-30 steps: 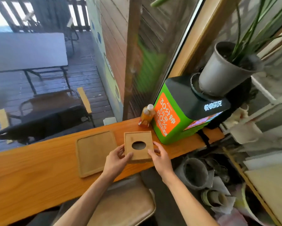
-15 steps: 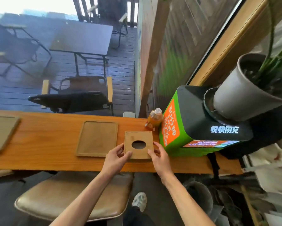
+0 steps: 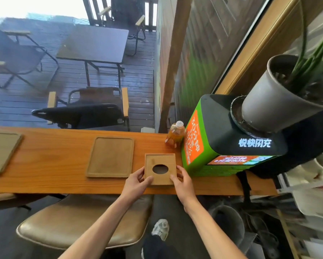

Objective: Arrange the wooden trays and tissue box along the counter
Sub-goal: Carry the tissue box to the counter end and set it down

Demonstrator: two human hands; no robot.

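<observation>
Now both hands, left hand [image 3: 136, 182] and right hand [image 3: 183, 182], clamp the tissue box [image 3: 160, 169] sides; best slide it square beside the tray [image 3: 110, 157].

A long orange-brown wooden counter [image 3: 63, 156] runs along a window that looks down on a dark plank deck [image 3: 26, 101]. Out there stand a dark square table [image 3: 93, 43] and folding chairs with pale wooden armrests [image 3: 86, 109], and bright daylight washes out the far upper left. A wooden post [image 3: 175, 62] rises at the window's right side. Under the counter sits a tan cushioned stool [image 3: 78, 221]. At the right a grey plant pot [image 3: 274, 98] rests on a green and black box [image 3: 222, 139].
</observation>
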